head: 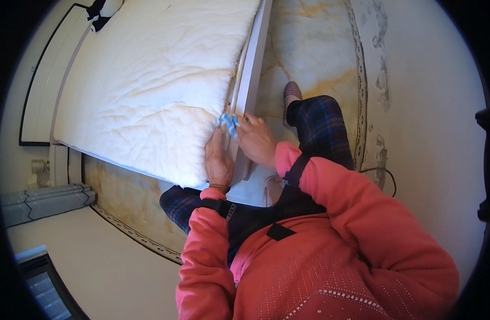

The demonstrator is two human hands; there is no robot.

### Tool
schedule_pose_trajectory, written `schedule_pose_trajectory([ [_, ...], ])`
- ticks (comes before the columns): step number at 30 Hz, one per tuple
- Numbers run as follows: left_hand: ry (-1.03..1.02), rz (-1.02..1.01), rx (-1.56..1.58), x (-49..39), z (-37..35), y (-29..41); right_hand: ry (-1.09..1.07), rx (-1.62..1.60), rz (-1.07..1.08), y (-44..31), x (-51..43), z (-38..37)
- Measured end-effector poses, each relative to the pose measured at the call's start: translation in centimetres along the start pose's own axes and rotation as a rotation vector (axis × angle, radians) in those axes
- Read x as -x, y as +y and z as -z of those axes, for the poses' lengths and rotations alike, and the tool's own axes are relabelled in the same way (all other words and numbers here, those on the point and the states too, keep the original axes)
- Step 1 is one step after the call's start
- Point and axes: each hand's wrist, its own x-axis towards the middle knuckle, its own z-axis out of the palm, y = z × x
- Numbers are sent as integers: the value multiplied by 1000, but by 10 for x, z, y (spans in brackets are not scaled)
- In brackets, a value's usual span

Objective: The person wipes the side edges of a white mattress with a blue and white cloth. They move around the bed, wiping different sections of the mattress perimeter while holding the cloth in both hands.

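Observation:
A thick white fleecy mattress pad point(157, 88) covers the bed, its edge lying beside a pale bed-frame rail point(253, 60). At the near corner, my left hand point(219, 162) rests against the pad's edge, its fingers pointing along the gap by the rail. My right hand point(255, 138) is over the rail, its fingertips on a small crumpled blue-and-white cloth point(229, 123). The cloth lies between the two hands; whether the left fingers also grip it cannot be told. The right hand is slightly blurred.
A black-and-white plush toy point(103, 14) lies at the bed's far end. To the right stands a white wall point(425, 100) with peeling patches and a dark cable point(389, 172) near its foot. A grey-blue curtain point(49, 202) is at the left. Marble-patterned floor point(317, 44) runs beside the bed.

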Motion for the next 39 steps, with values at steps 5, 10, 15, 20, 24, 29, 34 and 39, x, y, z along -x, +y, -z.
schedule_pose_trajectory([
  [5, -38, -147, -130, -9, 2, -10, 69, 105, -108, 48, -44, 7],
  [10, -42, -152, -139, -10, -2, -18, 101, 93, -144, 69, -63, 0],
  [15, -25, -169, -117, -9, -4, -24, 103, 59, -9, 28, -24, -12],
  [20, -6, -133, -60, -8, -5, -26, 42, -121, 117, -24, 27, -12],
  [24, -9, -97, 46, -8, -3, -24, -41, -165, 154, -33, 40, -9],
  [29, 5, -102, 7, -10, -3, -20, 4, -133, 112, -16, 25, -8],
  [34, -10, -113, -61, -11, -3, -20, 159, -19, -51, 22, -16, -9],
  [39, -4, -87, -29, -11, -5, -22, 108, -9, -84, 22, -20, -7],
])
